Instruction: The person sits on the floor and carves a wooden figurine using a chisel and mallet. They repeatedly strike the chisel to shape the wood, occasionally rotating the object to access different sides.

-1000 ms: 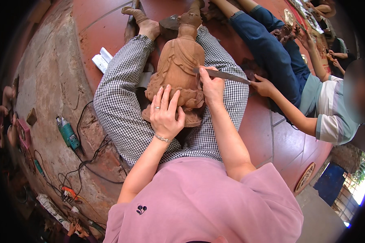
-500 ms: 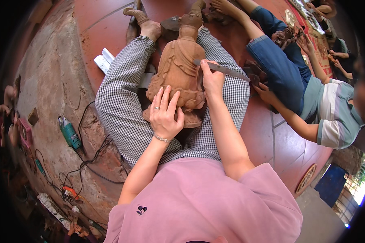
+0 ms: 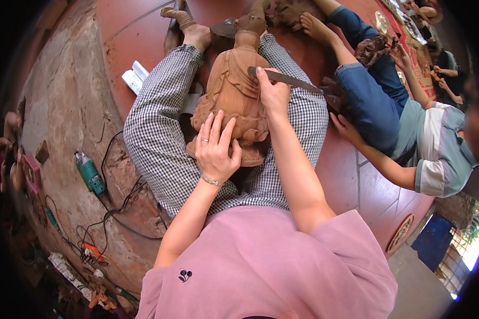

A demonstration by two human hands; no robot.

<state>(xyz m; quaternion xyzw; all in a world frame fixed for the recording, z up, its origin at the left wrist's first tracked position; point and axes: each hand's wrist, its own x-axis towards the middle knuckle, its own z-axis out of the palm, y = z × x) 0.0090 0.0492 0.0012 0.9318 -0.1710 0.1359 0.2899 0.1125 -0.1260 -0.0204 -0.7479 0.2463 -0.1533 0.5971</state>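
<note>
A carved brown wooden statue (image 3: pixel 238 80) of a robed figure lies between my legs, its head away from me and its base towards me. Flat on its lower part rests my left hand (image 3: pixel 216 150), fingers stretched out and a little apart. My right hand (image 3: pixel 274 95) is closed on a dark, flat, narrow file (image 3: pixel 290 81). The file's left end lies against the robe folds at the statue's right side, and its other end points right over my thigh. My right palm and some of its fingers are hidden.
To my right a co-worker sits with bent knees in blue trousers (image 3: pixel 364 101), close to the file's far end. A green power tool (image 3: pixel 90 173) with black cords (image 3: pixel 112 212) lies on the floor at left. Beside my left shin is a white object (image 3: pixel 135 77).
My right hand and the file have shifted slightly left and up along the statue. My left hand stays in place. The co-worker's near foot and knee have moved to the right.
</note>
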